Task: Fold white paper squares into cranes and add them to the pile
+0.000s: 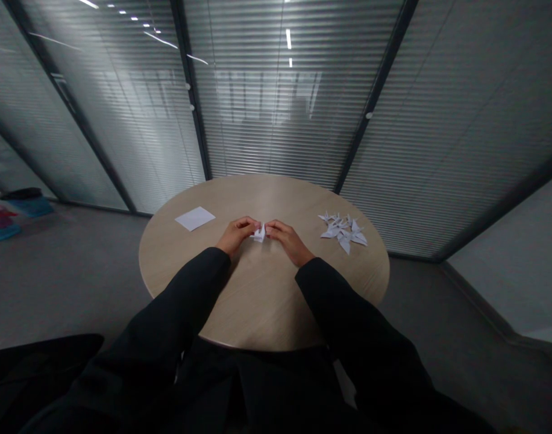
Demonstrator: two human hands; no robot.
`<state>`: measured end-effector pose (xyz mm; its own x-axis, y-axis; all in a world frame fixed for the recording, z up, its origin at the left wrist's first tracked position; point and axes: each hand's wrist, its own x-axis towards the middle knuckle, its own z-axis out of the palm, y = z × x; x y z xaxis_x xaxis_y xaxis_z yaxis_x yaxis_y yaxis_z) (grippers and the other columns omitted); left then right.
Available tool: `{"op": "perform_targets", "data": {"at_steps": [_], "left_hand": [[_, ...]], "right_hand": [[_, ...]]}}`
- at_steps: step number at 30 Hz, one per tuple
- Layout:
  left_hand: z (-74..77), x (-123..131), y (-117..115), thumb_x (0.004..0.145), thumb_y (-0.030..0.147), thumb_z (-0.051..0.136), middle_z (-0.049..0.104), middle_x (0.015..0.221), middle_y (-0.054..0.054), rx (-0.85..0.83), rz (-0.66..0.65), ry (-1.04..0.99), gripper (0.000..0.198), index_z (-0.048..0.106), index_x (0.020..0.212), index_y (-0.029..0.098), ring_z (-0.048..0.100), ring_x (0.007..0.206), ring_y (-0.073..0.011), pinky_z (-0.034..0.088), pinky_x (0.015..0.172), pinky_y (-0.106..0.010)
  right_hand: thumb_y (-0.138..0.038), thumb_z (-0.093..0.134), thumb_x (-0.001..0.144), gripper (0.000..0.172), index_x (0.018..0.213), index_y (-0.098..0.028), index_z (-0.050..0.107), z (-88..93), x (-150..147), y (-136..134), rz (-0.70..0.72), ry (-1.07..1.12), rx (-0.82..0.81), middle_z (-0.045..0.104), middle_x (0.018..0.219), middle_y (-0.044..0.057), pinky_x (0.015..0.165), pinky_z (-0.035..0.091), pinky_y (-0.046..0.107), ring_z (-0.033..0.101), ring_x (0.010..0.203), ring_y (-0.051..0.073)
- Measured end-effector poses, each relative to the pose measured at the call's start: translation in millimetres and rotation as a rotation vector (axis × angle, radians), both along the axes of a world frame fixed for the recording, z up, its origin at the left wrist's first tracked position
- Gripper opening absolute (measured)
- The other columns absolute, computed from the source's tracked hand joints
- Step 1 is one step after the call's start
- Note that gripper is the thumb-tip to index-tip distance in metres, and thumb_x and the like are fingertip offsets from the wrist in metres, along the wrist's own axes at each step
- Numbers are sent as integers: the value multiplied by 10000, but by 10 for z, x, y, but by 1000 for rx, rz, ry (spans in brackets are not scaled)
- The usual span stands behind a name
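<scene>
A small folded white paper piece (259, 232) sits just above the middle of the round wooden table (262, 301). My left hand (237, 233) pinches its left side with closed fingers. My right hand (285, 239) pinches its right side the same way. Both arms are in black sleeves and reach forward from the near edge. The shape of the fold is too small to make out in detail.
A flat white paper sheet (195, 218) lies on the table to the left of my hands. A pile of several folded white paper figures (343, 231) lies to the right. Glass walls with blinds stand behind the table. Coloured objects (0, 222) lie on the floor at far left.
</scene>
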<state>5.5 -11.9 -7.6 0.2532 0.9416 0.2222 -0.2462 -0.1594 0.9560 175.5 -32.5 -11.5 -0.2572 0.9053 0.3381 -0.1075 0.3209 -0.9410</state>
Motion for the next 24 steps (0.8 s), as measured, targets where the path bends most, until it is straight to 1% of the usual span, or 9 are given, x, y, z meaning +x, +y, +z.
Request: {"op": "perform_targets", "data": {"at_steps": [3,9,14,17,20,24], "left_hand": [[11,-6,-6,584,309,773,637,697,-13,9,6,17,196,676,673,163,542,655,-134,394,656,-278],[15,7,-15,620,318,722,611,675,-6,18,3,41,176,666,688,165,515,635,-129,365,631,-271],[-22,13,7,649,321,677,581,646,6,67,-1,99,158,650,675,168,481,603,-121,341,606,-267],[-61,9,29,662,322,667,582,649,6,106,-20,113,157,645,680,168,473,597,-118,342,607,-268],[-89,2,48,678,340,668,584,659,3,142,-32,141,174,646,695,168,476,603,-121,345,610,-270],[-90,1,57,675,355,669,566,641,5,137,-1,178,189,633,685,169,469,598,-124,340,609,-274]], "right_hand": [[-343,670,738,150,812,-212,666,7,12,-6,-38,-85,60,649,856,-7,903,400,331,580,886,170],[-345,666,754,148,814,-210,654,3,17,-24,-51,-119,89,650,859,-1,900,416,342,592,876,170],[-337,665,745,155,817,-209,617,-28,2,-2,-52,-138,125,636,872,6,875,451,341,597,882,172],[-312,661,743,158,844,-219,582,-59,-8,22,-80,-149,168,612,885,3,863,469,341,595,894,168],[-286,645,758,148,872,-228,570,-78,-16,33,-149,-199,267,595,914,5,875,473,347,590,916,165],[-246,613,797,72,864,-226,595,-69,-15,21,-266,-309,449,582,918,19,869,474,341,575,916,168]]}}
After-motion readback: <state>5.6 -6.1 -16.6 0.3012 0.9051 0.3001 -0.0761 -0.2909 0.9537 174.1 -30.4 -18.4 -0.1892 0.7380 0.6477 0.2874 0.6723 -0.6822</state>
